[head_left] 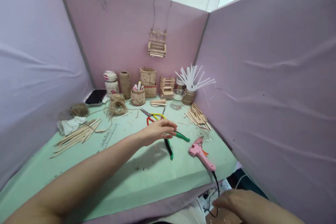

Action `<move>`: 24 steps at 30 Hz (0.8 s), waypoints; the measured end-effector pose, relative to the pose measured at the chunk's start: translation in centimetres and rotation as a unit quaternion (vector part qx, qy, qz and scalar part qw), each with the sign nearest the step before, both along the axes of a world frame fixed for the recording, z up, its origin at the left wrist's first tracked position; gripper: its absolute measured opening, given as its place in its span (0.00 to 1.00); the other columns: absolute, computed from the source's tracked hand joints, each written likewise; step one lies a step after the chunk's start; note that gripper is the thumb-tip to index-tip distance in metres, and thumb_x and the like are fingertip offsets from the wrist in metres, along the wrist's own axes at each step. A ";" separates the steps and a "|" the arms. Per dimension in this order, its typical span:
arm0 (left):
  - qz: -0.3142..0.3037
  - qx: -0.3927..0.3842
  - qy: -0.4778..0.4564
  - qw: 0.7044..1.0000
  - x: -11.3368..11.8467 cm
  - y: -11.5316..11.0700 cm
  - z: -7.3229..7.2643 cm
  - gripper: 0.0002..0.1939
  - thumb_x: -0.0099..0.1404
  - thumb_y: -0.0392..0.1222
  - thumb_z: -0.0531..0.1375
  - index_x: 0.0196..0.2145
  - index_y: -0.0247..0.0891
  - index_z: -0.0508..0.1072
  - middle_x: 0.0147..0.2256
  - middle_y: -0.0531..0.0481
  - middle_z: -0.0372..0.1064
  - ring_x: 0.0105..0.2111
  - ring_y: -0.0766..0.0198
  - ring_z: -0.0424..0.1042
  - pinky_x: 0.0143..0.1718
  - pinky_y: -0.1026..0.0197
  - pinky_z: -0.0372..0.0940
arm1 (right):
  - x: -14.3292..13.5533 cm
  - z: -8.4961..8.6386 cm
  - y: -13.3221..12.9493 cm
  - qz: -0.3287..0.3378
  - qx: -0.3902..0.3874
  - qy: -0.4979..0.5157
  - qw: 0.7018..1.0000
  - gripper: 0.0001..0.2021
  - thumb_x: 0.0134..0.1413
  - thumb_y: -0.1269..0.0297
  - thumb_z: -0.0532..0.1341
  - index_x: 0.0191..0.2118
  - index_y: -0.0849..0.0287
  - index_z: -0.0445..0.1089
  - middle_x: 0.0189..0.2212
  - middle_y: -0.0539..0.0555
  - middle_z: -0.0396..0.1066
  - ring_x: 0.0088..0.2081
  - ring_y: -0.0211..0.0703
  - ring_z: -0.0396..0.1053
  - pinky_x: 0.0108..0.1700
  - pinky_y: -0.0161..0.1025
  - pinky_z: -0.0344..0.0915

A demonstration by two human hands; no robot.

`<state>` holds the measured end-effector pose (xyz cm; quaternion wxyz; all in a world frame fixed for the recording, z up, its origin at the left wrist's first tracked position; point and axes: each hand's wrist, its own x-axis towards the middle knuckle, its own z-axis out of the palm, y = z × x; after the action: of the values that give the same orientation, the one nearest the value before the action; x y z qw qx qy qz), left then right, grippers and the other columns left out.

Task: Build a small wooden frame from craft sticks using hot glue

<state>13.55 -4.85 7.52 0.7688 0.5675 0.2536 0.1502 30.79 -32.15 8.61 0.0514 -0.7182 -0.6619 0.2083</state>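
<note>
My left hand (pixel 159 132) is stretched over the middle of the table, fingers extended and slightly apart. It covers the head of the pliers (pixel 181 136) with green-and-black handles, and I see nothing held in it. Just beyond it lie scissors (pixel 147 113) with red and yellow handles. My right hand (pixel 231 201) is low at the right, off the table's front edge, near the black cord (pixel 217 182) of a glue gun. Blur hides its fingers, so its grip is unclear. The pink glue gun (pixel 201 154) rests on the table's right side.
Wooden sticks (pixel 76 136) lie left beside a ruler (pixel 109 136); more sticks (pixel 198 116) are at right. Twine coils (pixel 117 106), a pen holder (pixel 138 97), a glass of water (pixel 178 98) and white glue sticks (pixel 193 78) stand behind. A power strip (pixel 207 199) is below.
</note>
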 end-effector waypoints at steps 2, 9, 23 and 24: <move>0.020 0.030 0.021 0.999 -1.7 -0.3 -0.5 0.07 0.55 0.37 0.66 0.33 0.36 0.76 0.37 0.45 0.74 0.37 0.61 0.74 0.40 0.60 0.67 | 0.3 1.6 1.0 0.013 -0.030 0.022 0.999 0.15 0.49 0.60 0.61 0.45 0.41 0.75 0.40 0.51 0.78 0.38 0.46 0.75 0.38 0.36 0.68; 0.145 0.323 0.008 0.935 -4.4 -1.4 -3.8 0.08 0.62 0.36 0.55 0.34 0.38 0.74 0.33 0.48 0.73 0.34 0.63 0.72 0.37 0.61 0.67 | 8.5 3.6 18.9 -0.150 0.038 -0.182 0.971 0.16 0.61 0.56 0.55 0.42 0.58 0.75 0.39 0.60 0.77 0.39 0.48 0.74 0.38 0.37 0.63; 0.091 0.693 -0.017 0.715 -7.3 0.5 -7.3 0.17 0.64 0.30 0.52 0.50 0.39 0.68 0.39 0.41 0.75 0.36 0.59 0.73 0.36 0.57 0.70 | 16.2 -6.9 36.8 -0.263 -0.002 -0.265 0.928 0.15 0.53 0.74 0.58 0.46 0.71 0.75 0.44 0.75 0.73 0.50 0.58 0.71 0.44 0.45 0.67; 0.085 0.690 -0.011 0.719 -7.3 0.5 -7.4 0.18 0.63 0.30 0.52 0.50 0.38 0.68 0.39 0.40 0.75 0.36 0.59 0.73 0.36 0.57 0.70 | 16.3 -7.1 37.0 -0.265 -0.007 -0.269 0.926 0.16 0.52 0.74 0.59 0.47 0.71 0.74 0.45 0.75 0.72 0.51 0.59 0.70 0.44 0.45 0.68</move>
<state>6.20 -4.35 0.09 0.1507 0.9151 0.1189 0.3545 47.13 4.82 1.49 -0.0803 -0.8970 -0.4346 -0.0094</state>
